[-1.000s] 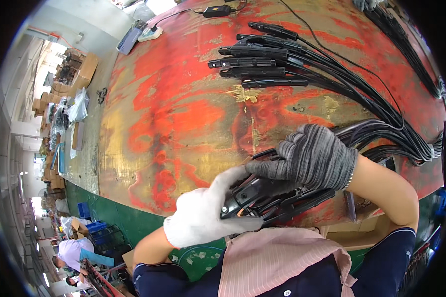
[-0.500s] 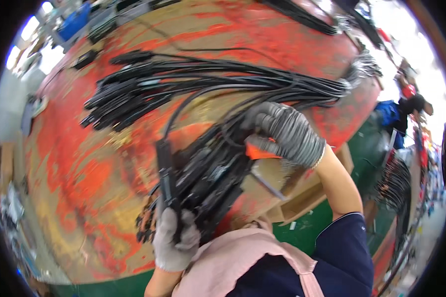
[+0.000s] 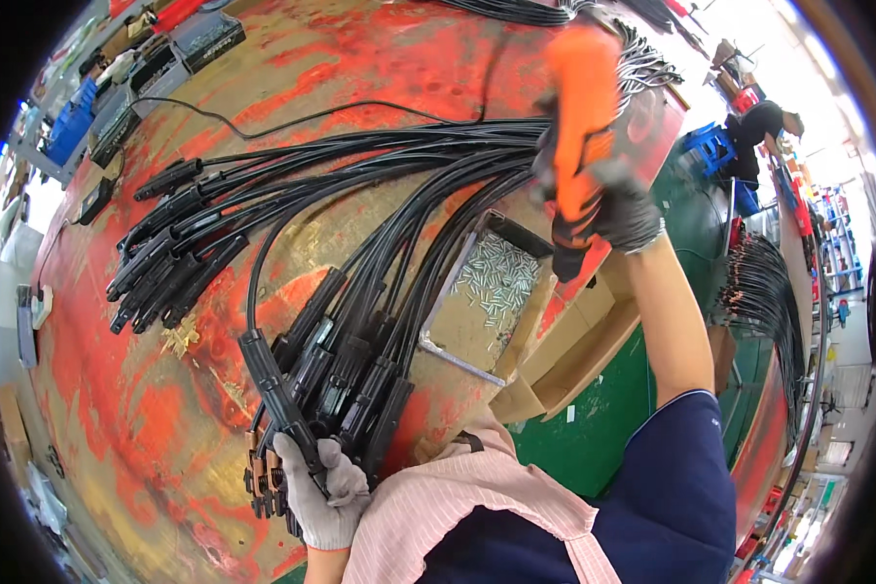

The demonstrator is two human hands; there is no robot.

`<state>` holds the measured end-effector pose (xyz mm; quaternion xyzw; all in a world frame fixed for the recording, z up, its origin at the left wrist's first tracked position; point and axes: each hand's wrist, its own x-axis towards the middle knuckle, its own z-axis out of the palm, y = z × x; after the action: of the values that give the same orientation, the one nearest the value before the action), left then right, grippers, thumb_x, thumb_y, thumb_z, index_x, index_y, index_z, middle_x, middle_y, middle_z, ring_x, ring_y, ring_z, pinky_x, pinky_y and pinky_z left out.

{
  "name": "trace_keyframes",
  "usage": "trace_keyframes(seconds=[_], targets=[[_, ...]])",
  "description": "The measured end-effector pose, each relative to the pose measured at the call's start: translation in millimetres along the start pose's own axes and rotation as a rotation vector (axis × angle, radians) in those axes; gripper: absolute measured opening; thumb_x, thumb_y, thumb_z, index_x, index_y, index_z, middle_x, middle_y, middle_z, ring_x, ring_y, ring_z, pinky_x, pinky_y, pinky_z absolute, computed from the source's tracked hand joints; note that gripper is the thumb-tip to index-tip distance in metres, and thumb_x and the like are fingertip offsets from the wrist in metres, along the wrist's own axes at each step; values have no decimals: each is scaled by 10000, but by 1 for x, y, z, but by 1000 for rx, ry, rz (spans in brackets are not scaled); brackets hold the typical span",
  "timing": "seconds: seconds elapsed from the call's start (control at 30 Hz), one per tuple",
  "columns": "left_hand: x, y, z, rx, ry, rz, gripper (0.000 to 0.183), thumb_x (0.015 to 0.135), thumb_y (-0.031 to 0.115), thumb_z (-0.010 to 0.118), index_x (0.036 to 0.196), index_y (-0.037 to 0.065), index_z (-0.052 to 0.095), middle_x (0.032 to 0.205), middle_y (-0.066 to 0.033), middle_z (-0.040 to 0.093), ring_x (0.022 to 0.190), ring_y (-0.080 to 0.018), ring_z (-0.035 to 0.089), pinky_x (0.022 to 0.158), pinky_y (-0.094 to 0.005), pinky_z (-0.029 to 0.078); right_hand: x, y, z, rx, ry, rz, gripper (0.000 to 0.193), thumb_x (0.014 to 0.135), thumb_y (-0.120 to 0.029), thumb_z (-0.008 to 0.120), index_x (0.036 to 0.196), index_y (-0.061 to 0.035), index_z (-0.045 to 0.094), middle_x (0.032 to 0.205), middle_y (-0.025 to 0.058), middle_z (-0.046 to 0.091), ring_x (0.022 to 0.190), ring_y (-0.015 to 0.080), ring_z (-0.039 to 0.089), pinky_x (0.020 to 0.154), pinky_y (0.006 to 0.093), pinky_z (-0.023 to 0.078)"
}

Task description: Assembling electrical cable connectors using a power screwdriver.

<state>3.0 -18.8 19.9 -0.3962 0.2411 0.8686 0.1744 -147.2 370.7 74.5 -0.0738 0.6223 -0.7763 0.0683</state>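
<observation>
Swung an orange power tool (image 3: 586, 97) to the upper right of the frame since the earlier frame, and blurring now, gripped with closed fingers in the dark-gloved right hand (image 3: 625, 209)! Working over a broad red-and-brown surface (image 3: 97, 428) that fills most of the frame. Spotting black cables (image 3: 428, 136) next, sweeping from upper right down to a farther group of black handles (image 3: 170, 263) at left and a nearer cluster (image 3: 346, 375) at lower centre. Over to right of centre, passing an open cardboard box (image 3: 579, 331), then, smaller, a shallow tray (image 3: 457, 336) just beside it. Down at lower left, holding one black handle (image 3: 274, 389) by its lower end, slanted along the nearer cluster's left side, with fingers wrapped round it in the white-gloved left hand (image 3: 326, 496). Smallest of all, seeing metal pins (image 3: 496, 277) scattered in the tray. Looks like a steadying-and-tool-ready step, at a guess. Calls, probably, for keeping that handle firm and lining the tool up with it. Can't make out the tool's tip through the blur.
</observation>
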Motion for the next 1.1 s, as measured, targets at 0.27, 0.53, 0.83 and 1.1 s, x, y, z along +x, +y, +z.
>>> trace_keyframes(seconds=[0.27, 0.53, 0.83, 1.1], targets=[[3, 2, -1, -11, -21, -37, 546, 852, 612, 604, 683, 106, 490, 449, 66, 290, 351, -37, 213, 343, -171, 223, -19, 31, 47, 284, 655, -431, 608, 808, -178, 705, 1310, 3, 412, 776, 64, 612, 585, 157, 550, 503, 292, 479], [3, 1, -4, 7, -29, -23, 581, 904, 620, 511, 704, 75, 527, 450, 38, 317, 366, -73, 256, 373, -211, 222, -44, 80, 79, 84, 647, -478, 615, 767, -58, 713, 1293, -4, 399, 735, 25, 552, 568, 136, 544, 531, 305, 482], [4, -1, -1, 33, -7, -5, 579, 910, 612, 506, 703, 71, 525, 449, 31, 325, 364, -77, 258, 374, -214, 226, -47, 91, 83, -6, 693, -499, 590, 803, -41, 661, 1332, 0, 405, 744, 51, 534, 592, 138, 495, 559, 316, 458], [3, -2, -4, 81, -38, -4, 559, 871, 629, 559, 699, 101, 498, 445, 48, 306, 364, -62, 251, 371, -203, 238, -49, 66, 72, 156, 681, -610, 603, 813, -90, 673, 1350, -30, 403, 716, 22, 477, 562, 108, 426, 530, 266, 407]])
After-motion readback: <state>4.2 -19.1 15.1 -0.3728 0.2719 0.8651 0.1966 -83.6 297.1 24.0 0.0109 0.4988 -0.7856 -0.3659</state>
